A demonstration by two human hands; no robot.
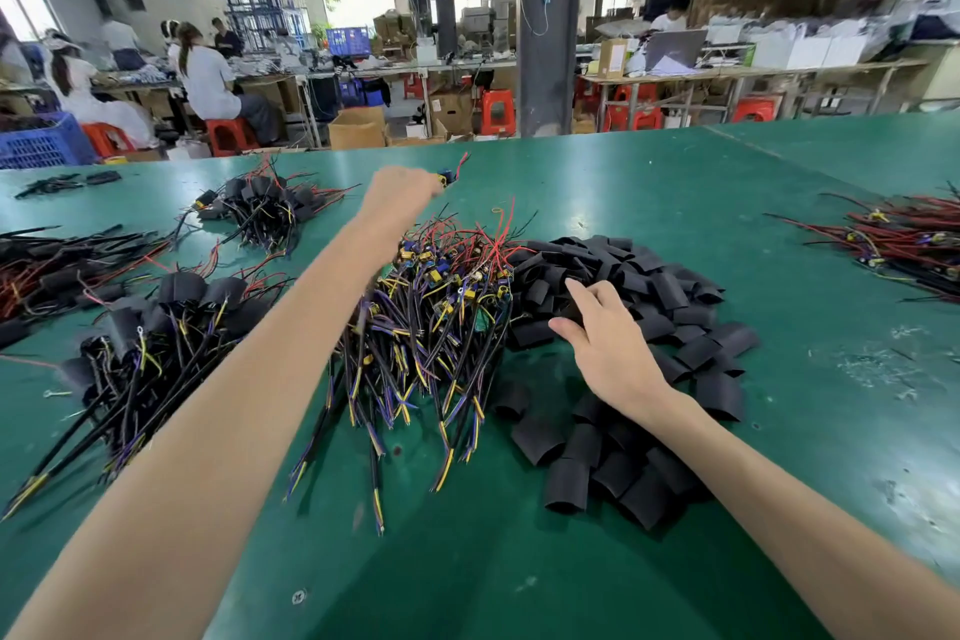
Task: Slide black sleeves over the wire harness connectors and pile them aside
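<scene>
A heap of bare wire harnesses [436, 307] with yellow and blue connectors lies in the middle of the green table [649, 182]. Right of it sits a pile of black sleeves [623, 364]. My left hand [400, 195] is raised beyond the heap and grips one harness connector [447, 178], its red wires sticking out to the right. My right hand [605, 335] rests on the sleeve pile, its fingers curled onto a sleeve [566, 309]. Sleeved harnesses [156, 327] are piled at the left, with a second pile of sleeved harnesses [265, 208] behind.
More red and black wire bundles [904, 244] lie at the right edge, and another wire bundle [57, 265] at the far left. Beyond the table are cardboard boxes [358, 127], red stools, a pillar [550, 26] and seated workers at benches.
</scene>
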